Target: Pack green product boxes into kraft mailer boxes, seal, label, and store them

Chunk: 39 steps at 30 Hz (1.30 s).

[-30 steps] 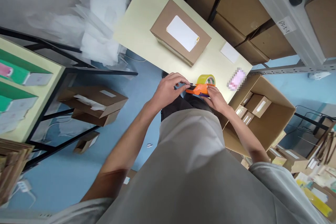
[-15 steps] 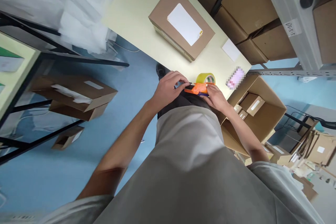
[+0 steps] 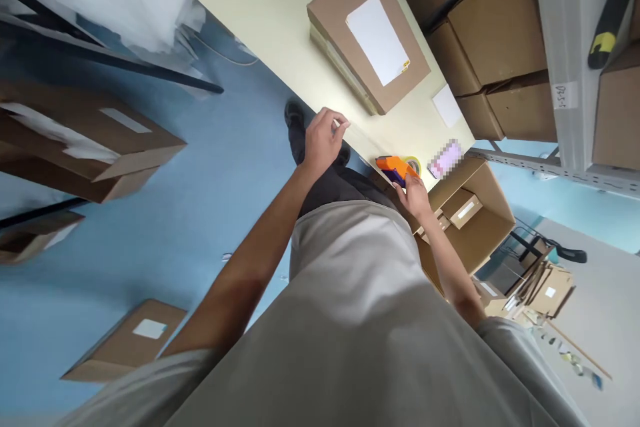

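My right hand (image 3: 414, 195) grips an orange and purple tape dispenser (image 3: 397, 169) near the table's front edge. My left hand (image 3: 325, 140) is apart from it, to the left, thumb and fingers pinched together. A faint strip of clear tape (image 3: 369, 137) seems to stretch from the left fingertips to the dispenser. Just behind the dispenser lies a yellow tape roll (image 3: 414, 164), partly hidden by it. Farther back on the table sits a closed cardboard box (image 3: 335, 23) bearing a white label (image 3: 379, 40).
On the pale table (image 3: 260, 7) lie a white card (image 3: 447, 105) and a blurred-out pinkish phone-like thing (image 3: 445, 159). A large open carton (image 3: 493, 213) with small boxes stands at right. Shelved cartons (image 3: 500, 27) line the far side. More boxes (image 3: 133, 340) sit at left.
My hands have moved apart, the left one drawing out to the left and up with the strip, the right keeping the dispenser. The view has shifted, so the box appears farther right.
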Tool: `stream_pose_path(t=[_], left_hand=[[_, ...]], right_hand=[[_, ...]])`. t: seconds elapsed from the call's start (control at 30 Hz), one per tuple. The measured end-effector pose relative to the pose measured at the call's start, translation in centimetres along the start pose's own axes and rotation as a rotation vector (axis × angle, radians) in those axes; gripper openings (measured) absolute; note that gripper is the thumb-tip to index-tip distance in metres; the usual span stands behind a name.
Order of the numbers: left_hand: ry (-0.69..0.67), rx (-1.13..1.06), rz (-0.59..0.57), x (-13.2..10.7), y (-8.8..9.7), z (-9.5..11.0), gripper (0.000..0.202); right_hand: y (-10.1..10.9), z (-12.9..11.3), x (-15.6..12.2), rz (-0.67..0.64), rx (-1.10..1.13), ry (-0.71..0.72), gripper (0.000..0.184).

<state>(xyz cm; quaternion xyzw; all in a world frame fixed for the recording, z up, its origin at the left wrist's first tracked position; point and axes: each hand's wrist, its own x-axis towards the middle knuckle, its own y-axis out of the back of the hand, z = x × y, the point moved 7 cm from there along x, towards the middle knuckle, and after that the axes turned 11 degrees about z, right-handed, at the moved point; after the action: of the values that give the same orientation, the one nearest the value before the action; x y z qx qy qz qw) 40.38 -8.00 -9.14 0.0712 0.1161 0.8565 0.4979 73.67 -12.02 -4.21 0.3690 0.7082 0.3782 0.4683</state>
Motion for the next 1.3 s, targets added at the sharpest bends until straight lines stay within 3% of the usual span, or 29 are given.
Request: stream_pose_path(t=[0.2, 0.37, 0.73, 1.0, 1.2, 1.3], left_hand=[[0.055, -0.111, 0.114, 2.9, -3.4, -2.8, 0.039], [0.079, -0.162, 0.189, 3.6, -4.7, -4.2, 0.053], [0.235, -0.350, 0.259, 5.7, -5.6, -4.9, 0.048], [0.122, -0.299, 0.250, 6.1, -7.0, -4.6, 0.048], [0.289, -0.388, 0.392, 6.0, -8.0, -6.5, 0.023], [0.430, -0.432, 0.474, 5.3, -8.7, -7.5, 0.025]], right_hand=[[-1.7, -1.5, 3.5, 0.138, -0.138, -0.150, 0.043], [-2.7, -1.6, 5.3, 0.242, -0.189, -0.147, 0.047], [-3.8, -1.6, 6.8, 0.281, -0.357, -0.093, 0.039], [-4.0, -2.0, 6.8, 0.296, -0.345, -0.109, 0.038], [-4.8, -2.6, 6.4, 0.283, -0.311, -0.103, 0.044], [-5.1, -3.0, 6.2, 0.278, -0.286, -0.093, 0.050]])
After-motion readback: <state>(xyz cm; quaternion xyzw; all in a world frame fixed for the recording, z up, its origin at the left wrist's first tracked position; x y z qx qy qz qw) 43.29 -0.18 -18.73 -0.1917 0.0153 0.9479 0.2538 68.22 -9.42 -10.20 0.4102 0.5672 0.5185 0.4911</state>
